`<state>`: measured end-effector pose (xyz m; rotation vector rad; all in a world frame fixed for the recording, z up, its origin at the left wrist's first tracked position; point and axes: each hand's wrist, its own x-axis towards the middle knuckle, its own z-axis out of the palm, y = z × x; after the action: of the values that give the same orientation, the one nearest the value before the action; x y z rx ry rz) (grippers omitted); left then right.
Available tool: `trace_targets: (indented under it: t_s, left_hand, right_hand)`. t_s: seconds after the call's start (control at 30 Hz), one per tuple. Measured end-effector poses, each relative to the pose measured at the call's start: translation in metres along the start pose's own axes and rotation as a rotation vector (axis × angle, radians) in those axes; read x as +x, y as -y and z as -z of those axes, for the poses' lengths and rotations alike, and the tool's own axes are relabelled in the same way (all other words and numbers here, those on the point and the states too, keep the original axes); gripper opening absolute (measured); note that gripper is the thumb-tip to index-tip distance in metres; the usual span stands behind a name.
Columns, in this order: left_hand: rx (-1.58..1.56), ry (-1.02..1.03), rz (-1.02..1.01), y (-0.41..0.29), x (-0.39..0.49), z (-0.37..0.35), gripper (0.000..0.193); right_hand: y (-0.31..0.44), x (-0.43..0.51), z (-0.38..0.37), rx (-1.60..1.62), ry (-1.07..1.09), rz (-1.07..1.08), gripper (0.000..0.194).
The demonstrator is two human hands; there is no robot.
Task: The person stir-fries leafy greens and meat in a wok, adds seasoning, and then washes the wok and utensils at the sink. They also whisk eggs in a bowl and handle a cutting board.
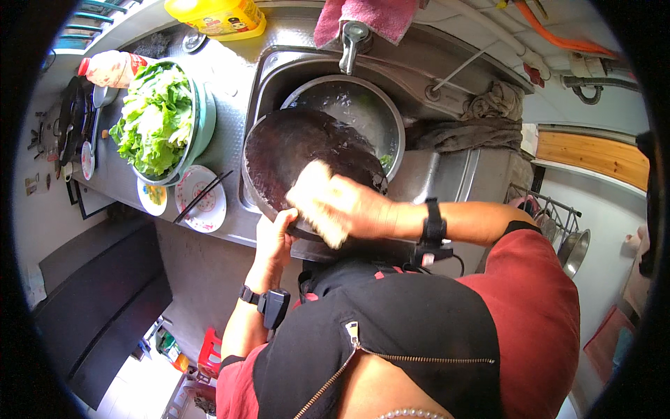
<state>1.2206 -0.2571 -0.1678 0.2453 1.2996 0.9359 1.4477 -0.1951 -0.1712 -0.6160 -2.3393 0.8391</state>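
Note:
A dark, wet wok (282,152) is tilted over the sink, partly covering a metal basin (395,125) that holds water and a few green bits. My left hand (275,235) grips the wok's near rim, thumb on top. In my right hand (356,207) is a pale scrubber (319,204), perhaps a loofah or brush, blurred and held against the wok's near inner side. The faucet (354,44) stands behind the basin, with a pink towel (387,18) draped at it. Whether water is running from it I cannot tell.
Left of the sink stand a green basin (207,123) of leafy greens, a plate (214,207) with chopsticks across it, a small dish (152,198), a ladle (98,112) and a plastic bottle (110,69). A yellow jug (225,18) is behind. Dark cloths (471,135) lie right of the basin.

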Motion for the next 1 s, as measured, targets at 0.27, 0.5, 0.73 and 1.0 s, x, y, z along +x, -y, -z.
trace_targets:
  t_s: [0.27, 0.5, 0.73, 1.0]
  left_hand:
    - [-0.02, -0.081, -0.022, 0.004, -0.002, 0.005, 0.037]
    - [0.019, -0.083, -0.042, -0.002, -0.003, 0.0, 0.039]
    - [0.032, -0.064, -0.024, -0.002, -0.002, 0.002, 0.037]
    - [0.039, -0.054, -0.029, 0.002, 0.001, 0.002, 0.042]
  right_hand:
    - [-0.094, -0.061, -0.012, -0.36, 0.396, -0.373, 0.058]
    - [-0.19, -0.049, -0.012, -0.52, 0.162, -0.633, 0.05]
    - [-0.101, 0.006, 0.0, 0.016, -0.063, -0.369, 0.042]
    - [-0.037, -0.016, -0.03, -0.18, 0.127, -0.123, 0.036]
